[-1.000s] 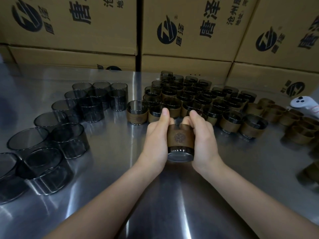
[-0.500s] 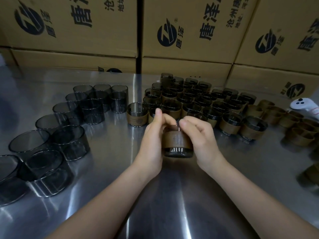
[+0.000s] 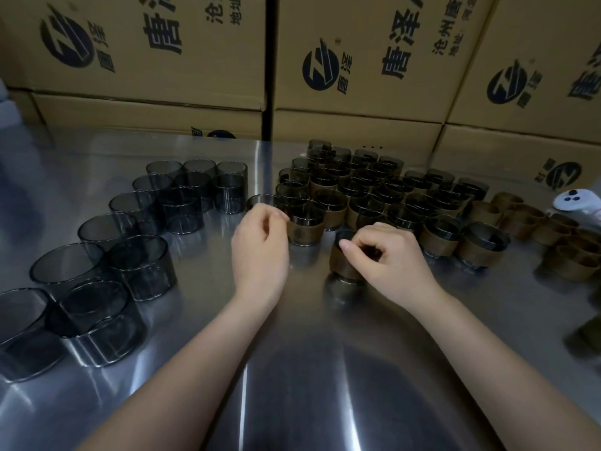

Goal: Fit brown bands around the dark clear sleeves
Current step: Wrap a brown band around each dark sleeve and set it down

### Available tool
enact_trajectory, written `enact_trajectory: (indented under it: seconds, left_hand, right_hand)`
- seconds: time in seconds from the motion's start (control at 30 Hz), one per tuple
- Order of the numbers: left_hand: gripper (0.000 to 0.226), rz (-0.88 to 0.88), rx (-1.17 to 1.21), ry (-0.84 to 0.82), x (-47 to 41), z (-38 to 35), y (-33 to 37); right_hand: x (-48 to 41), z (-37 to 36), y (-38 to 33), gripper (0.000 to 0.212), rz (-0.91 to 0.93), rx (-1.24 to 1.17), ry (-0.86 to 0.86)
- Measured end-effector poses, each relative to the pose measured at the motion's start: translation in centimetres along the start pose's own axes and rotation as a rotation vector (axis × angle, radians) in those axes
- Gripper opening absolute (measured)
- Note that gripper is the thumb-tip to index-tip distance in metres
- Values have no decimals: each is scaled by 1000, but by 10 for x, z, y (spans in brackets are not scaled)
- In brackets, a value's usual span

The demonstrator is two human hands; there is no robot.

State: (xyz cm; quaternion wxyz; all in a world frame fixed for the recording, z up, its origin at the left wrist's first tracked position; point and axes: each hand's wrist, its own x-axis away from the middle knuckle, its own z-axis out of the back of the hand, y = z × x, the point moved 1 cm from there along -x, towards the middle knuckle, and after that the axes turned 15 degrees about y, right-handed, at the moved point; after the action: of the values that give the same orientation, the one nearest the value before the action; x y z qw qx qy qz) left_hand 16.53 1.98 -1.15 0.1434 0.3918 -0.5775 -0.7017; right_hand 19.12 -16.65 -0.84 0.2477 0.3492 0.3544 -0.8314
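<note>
**One more banded sleeve (image 3: 344, 270) down**

It sits just in front of the finished batch (image 3: 439, 239), our right hand (image 3: 390, 258) pinching its rim; left hand (image 3: 260, 249) loosely curled, empty. Next, we reckon: a bare sleeve (image 3: 140, 265) from left of the batch, a loose band (image 3: 520, 219) from its right.

I can read print only on the cartons stacked at the back. The left box (image 3: 130, 43) has a round dark logo with small 唐泽 beside it, then large 唐泽. The middle box (image 3: 357, 70) shows the same logo with an ® mark, large 唐泽, and smaller lines starting 沧州唐 and 地址. The right box (image 3: 536, 43) repeats the logo. I can't make out any marks on the brown bands (image 3: 305, 232).
</note>
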Motion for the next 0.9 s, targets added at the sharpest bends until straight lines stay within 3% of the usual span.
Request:
enact_trajectory:
  seconds: [0.07, 0.17, 0.3, 0.43, 0.53, 0.9]
  left_hand:
    - [14, -123, -195, 47, -6, 5, -1]
    - [21, -251, -447, 109, -17, 13, -1]
    - [40, -213, -614, 92, -31, 22, -5]
    - [56, -91, -680, 7, -43, 29, -18]
    - [61, -43, -721, -27, -45, 31, -24]
    - [62, -147, -829, 7, -35, 28, -16]
  right_hand:
    - [-1, 1, 3, 28, -1, 40, -17]
    - [-3, 4, 4, 25, -11, 69, -60]
    - [-4, 3, 1, 24, -19, 134, -140]
    - [-3, -1, 1, 16, -32, 156, -152]
    - [-3, -5, 4, 22, -59, 139, -131]
    - [1, -22, 5, 19, 8, 163, 7]
